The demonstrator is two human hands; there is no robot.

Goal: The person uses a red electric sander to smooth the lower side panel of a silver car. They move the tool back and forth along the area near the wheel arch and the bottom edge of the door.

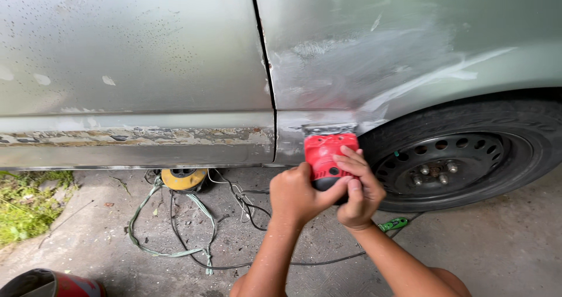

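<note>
A red electric sander [326, 150] presses its pad against the lower edge of a silver car body panel [363, 69], just left of the wheel arch. My left hand [295, 194] wraps the sander's dark rear grip from the left. My right hand [358, 186] covers the grip from the right, fingers lying over the red housing. The panel above the sander is dull and scuffed, with pale streaks. The sill [134, 138] under the door to the left shows flaking paint and rust.
A black tyre on a dark steel wheel [462, 156] sits right of the sander. A yellow round object [183, 178] lies under the car with tangled cords [193, 227] on the concrete. Grass [26, 200] grows at the left. A red container [50, 285] stands bottom left.
</note>
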